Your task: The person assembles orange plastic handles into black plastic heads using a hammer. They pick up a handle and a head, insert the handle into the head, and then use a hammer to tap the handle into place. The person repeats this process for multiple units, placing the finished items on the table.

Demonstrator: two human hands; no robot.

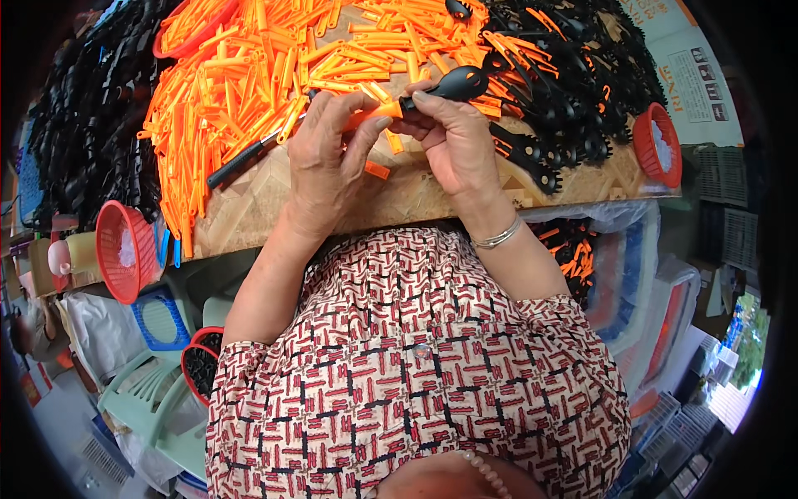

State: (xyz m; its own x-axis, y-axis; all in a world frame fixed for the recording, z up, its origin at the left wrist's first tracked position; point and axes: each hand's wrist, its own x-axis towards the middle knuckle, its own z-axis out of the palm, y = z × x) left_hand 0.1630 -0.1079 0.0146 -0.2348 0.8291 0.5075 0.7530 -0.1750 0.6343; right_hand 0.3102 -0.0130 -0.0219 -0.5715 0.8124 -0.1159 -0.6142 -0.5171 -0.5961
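Above the table [266, 185], the fingers of the left hand [326, 158] pinch an orange plastic handle [384, 111], and those of the right hand [457, 141] pinch a black spoon [462, 83] by its neck.

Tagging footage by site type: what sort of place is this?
Probably a small assembly workshop: many orange handles heaped on a table, black utensil pieces piled alongside, and the left hand gripping one orange handle while the right hand grips a black spoon-like piece.
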